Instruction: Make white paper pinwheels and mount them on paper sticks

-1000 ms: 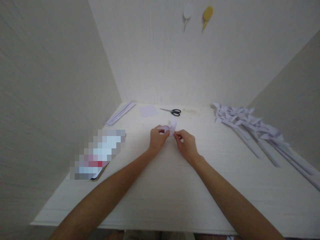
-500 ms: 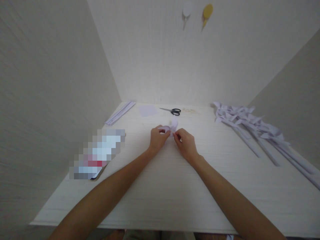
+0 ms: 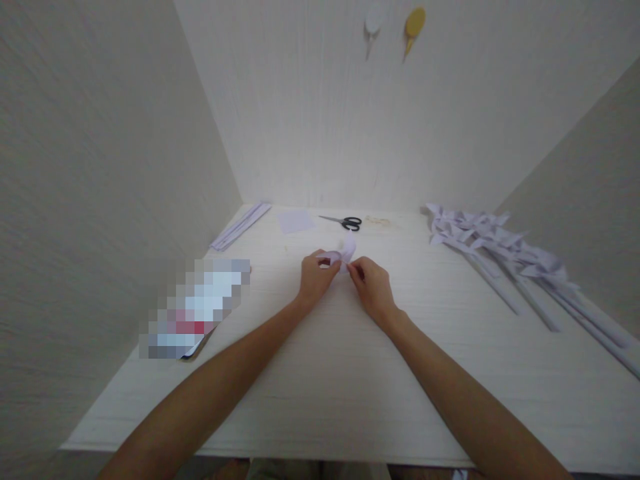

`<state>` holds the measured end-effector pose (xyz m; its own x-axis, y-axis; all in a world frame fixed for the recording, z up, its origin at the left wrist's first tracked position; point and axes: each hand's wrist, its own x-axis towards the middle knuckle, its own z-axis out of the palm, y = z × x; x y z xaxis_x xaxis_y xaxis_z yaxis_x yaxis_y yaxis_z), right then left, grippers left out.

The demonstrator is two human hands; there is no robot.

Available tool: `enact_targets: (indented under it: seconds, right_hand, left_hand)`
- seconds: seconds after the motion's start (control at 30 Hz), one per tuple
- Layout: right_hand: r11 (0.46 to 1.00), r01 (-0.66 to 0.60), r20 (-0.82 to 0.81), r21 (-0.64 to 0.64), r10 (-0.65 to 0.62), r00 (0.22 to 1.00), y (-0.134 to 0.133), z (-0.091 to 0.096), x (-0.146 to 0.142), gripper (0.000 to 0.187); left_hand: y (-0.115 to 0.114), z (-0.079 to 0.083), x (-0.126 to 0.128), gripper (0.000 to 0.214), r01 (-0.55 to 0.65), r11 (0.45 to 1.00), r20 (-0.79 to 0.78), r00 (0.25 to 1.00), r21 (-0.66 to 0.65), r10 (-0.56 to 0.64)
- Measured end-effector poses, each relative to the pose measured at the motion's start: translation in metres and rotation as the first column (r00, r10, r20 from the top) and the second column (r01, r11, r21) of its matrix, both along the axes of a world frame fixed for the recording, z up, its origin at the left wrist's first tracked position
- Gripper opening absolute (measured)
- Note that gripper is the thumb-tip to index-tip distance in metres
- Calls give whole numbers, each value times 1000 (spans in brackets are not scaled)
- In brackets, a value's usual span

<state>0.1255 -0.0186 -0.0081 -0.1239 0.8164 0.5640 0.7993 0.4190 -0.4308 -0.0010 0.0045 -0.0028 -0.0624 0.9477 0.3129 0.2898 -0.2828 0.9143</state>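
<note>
A small pale lilac piece of paper [image 3: 341,254] is held between both hands above the middle of the white table [image 3: 320,387]. My left hand [image 3: 316,279] pinches its left side with fingers curled. From the right, my right hand [image 3: 371,287] pinches the paper with thumb and forefinger. The paper is bent into curved flaps that stick up past the fingertips. Its lower part is hidden by my fingers.
Black-handled scissors [image 3: 345,221] and a flat paper square [image 3: 296,221] lie at the back. Paper strips [image 3: 241,225] lie at the back left. Several finished paper pinwheels on sticks [image 3: 505,260] lie on the right. A pixelated object [image 3: 197,308] rests at left. Walls close in on three sides.
Hardly anything differs. Both hands stay pinched on the paper, whose upper flap has shifted slightly.
</note>
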Motion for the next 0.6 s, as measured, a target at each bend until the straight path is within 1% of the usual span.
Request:
enact_targets:
  seconds: [0.23, 0.33, 0.6]
  right_hand:
    - [999, 40, 59, -1, -40, 997, 0, 1, 0, 23]
    - [999, 51, 47, 12, -52, 998, 0, 0, 0, 21]
    - [999, 18, 13, 45, -19, 1000, 2, -3, 2, 15]
  left_hand:
    - [-1, -1, 1, 8, 31, 999, -6, 1000, 22, -30]
    - [1, -4, 2, 9, 48, 999, -5, 999, 15, -48]
    - [5, -8, 1, 11, 95, 995, 18, 995, 6, -95]
